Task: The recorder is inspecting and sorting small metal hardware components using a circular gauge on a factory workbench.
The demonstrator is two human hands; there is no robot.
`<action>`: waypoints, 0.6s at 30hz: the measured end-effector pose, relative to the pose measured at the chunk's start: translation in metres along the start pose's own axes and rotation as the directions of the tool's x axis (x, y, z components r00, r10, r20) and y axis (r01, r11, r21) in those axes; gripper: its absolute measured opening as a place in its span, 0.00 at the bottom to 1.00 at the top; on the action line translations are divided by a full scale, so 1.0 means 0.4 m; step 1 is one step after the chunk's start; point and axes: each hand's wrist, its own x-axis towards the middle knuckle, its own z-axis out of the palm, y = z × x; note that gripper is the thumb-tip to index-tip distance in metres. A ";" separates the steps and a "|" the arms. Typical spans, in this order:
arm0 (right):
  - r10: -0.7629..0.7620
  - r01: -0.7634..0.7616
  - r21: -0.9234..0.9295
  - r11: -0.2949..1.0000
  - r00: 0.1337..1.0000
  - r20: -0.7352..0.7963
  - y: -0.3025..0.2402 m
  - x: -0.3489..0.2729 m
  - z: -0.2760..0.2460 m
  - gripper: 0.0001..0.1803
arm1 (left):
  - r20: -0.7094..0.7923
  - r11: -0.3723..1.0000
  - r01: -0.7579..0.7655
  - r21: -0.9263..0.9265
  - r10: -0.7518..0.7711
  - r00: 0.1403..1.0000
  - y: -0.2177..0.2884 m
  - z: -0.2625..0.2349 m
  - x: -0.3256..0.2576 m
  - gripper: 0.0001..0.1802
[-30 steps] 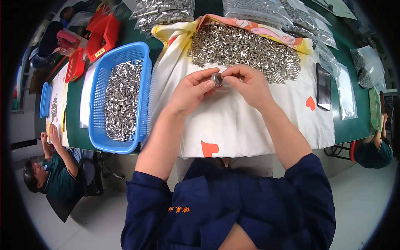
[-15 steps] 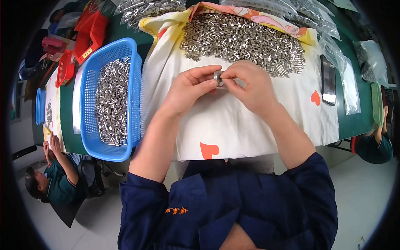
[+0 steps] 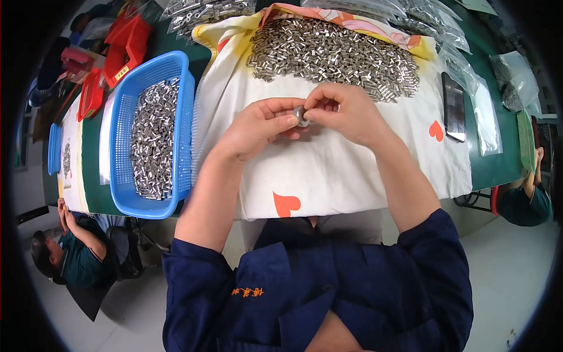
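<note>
Pinching the round metal piece (image 3: 301,116) firmly in the left hand (image 3: 249,132), over the cloth (image 3: 334,182) nearer than the shiny pile (image 3: 337,58), seems key imo, with the right hand (image 3: 352,117) bunched at its right side (can't tell if gripping anything).

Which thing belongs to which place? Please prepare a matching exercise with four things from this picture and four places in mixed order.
Things
1. Blue basket
2. Black phone-like device
3. Round metal piece
4. Loose pile of small metal cylinders

Places
A. On the white cloth, beyond the hands
B. At the fingertips of the left hand and right hand
C. Left of the left forearm
D. Near the cloth's right edge

Pairs: 1-C, 2-D, 3-B, 4-A
</note>
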 end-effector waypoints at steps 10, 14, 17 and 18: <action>0.050 -0.137 -0.588 0.797 0.985 -0.162 0.030 0.002 -0.072 0.06 | 0.004 0.999 0.035 0.035 -0.035 0.999 0.005 0.012 -0.007 0.18; -0.046 -0.106 -0.659 0.745 0.977 -0.209 0.055 0.001 -0.059 0.06 | 0.035 0.998 0.020 0.053 -0.022 0.999 0.003 0.008 -0.006 0.18; -0.109 -0.077 -0.717 0.693 0.972 -0.210 0.056 0.005 -0.047 0.04 | 0.048 0.999 -0.006 0.044 0.004 0.999 0.004 0.003 -0.008 0.18; -0.109 -0.067 -0.727 0.683 0.975 -0.193 0.059 0.006 -0.044 0.04 | 0.054 0.999 -0.009 0.043 0.007 0.999 0.002 0.001 -0.008 0.18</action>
